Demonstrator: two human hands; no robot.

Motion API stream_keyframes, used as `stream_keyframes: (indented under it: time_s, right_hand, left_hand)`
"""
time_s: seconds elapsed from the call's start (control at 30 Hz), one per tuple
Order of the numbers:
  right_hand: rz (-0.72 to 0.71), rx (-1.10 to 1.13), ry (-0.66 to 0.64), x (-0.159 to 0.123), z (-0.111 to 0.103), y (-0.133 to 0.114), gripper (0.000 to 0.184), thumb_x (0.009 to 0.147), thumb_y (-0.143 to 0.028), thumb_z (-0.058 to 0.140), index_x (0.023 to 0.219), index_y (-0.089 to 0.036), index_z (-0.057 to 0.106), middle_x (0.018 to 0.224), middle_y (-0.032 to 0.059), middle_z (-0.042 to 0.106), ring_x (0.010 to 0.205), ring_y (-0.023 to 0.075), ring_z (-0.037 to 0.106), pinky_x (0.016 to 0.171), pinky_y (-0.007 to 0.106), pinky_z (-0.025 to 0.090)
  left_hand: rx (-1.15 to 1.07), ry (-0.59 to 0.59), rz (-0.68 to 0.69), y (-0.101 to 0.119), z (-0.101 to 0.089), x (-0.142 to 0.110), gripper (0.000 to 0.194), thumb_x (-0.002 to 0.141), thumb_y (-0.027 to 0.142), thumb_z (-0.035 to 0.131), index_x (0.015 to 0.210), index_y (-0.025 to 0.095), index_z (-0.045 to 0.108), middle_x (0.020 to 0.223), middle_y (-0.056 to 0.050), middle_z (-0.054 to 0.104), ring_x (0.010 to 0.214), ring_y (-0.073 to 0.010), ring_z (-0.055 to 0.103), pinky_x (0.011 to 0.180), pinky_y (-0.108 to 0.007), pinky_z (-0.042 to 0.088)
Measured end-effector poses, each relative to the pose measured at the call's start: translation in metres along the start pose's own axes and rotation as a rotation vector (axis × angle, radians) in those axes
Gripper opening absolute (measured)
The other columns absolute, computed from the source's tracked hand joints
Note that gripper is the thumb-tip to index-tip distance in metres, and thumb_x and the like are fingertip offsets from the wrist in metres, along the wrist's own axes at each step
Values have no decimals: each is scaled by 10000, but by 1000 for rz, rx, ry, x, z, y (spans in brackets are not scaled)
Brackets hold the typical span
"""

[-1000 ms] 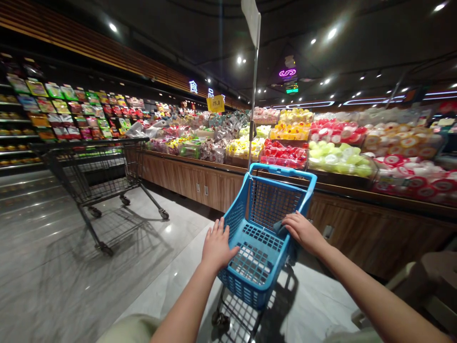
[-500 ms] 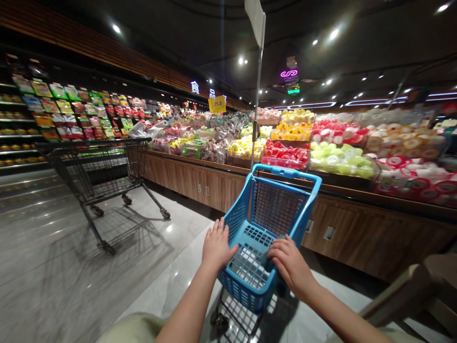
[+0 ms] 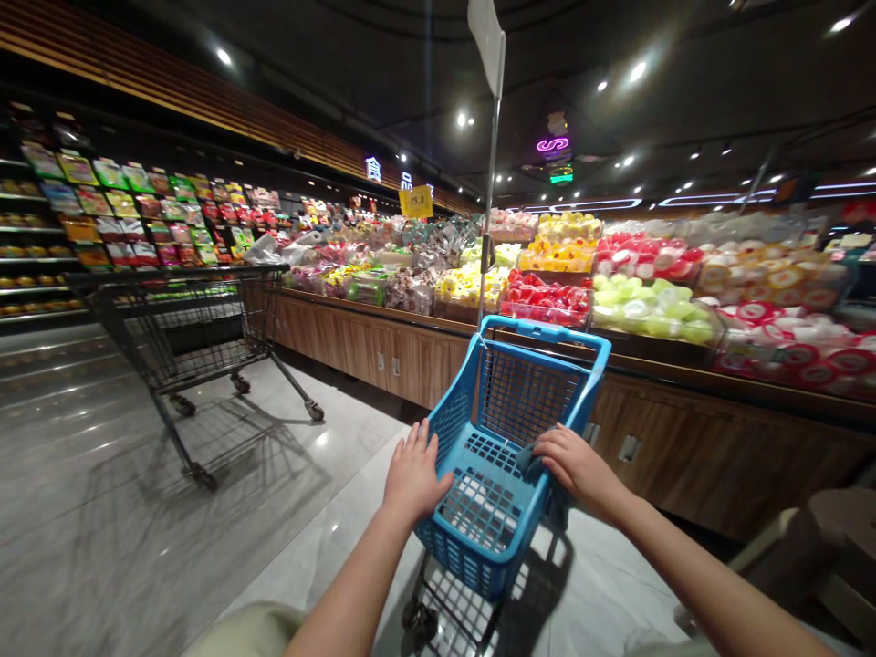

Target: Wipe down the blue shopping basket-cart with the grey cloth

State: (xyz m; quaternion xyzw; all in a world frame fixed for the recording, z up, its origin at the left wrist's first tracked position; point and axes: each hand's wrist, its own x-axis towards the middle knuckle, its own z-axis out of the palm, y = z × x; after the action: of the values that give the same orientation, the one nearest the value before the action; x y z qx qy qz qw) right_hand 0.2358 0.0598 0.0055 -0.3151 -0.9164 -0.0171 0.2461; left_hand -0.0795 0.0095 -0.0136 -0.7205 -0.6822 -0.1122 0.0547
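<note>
A small blue plastic shopping cart (image 3: 472,557) with lattice sides stands in front of me. My left hand (image 3: 412,474) rests on its left rim, fingers stretched forward and thumb pointing inward. Over the right rim, my right hand (image 3: 575,461) has its fingers closed on a grey-blue cloth (image 3: 529,462). Part of this cloth shows inside the basket, against the right wall; the rest is hidden under the fingers. Through the grid of the basket floor the pale tiles are visible.
A black wire shopping cart (image 3: 184,338) stands at the left. Wooden cabinets (image 3: 657,447) carry bins of colourful packaged goods (image 3: 650,306). A sign pole (image 3: 491,182) rises behind the blue cart. A brown stool-like object (image 3: 821,547) is at lower right. Packed shelves (image 3: 137,210) line the left wall.
My right hand has slid forward and up along the cart's right rim, with the cloth under it. My left hand has stayed on the left rim.
</note>
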Motion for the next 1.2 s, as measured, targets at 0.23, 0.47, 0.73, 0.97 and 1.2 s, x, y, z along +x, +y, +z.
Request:
stream_keyframes:
  time_s: [0.23,0.47,0.73,0.97,1.2]
  right_hand:
    - [55,29,72,1,10,-12,266,1006,-278,334,976,-237,595,1024,48,654,1075,207,554,1116,546,246]
    - [-53,117,26,-11,16,-70,209,986,-273,384,1005,-248,590,1044,41,651,1092,203,532,1126,508,256]
    - [-114,56,-56,-4,5,-29,227,996,-312,384,1072,-247,588,1048,45,655,1036,186,575,1117,488,289]
    - [19,-17,38,6,-1,25,263,998,-335,377,1036,-239,619,1059,56,661,1040,202,591,1118,541,281]
    - [105,9,146,3,14,-2,292,999,-301,341,984,-234,625,1030,63,674,1097,232,568,1116,579,261]
  left_hand:
    - [19,67,-51,12,5,1,711,844,538,468,1423,127,443,1590,-125,211,1460,-299,201,1157,-473,239]
    - [5,50,-40,7,-1,-2,733,818,518,504,1420,105,443,1590,-129,204,1459,-293,205,1157,-449,248]
    - [-32,-17,14,-3,-4,-5,798,770,547,560,1434,127,426,1599,-136,173,1471,-297,160,1176,-444,202]
    - [-21,-21,14,4,-3,-5,773,786,548,541,1429,132,436,1599,-139,169,1473,-295,152,1174,-441,199]
    - [19,17,-26,12,-2,-5,731,833,548,481,1428,124,438,1595,-140,176,1468,-296,174,1147,-450,248]
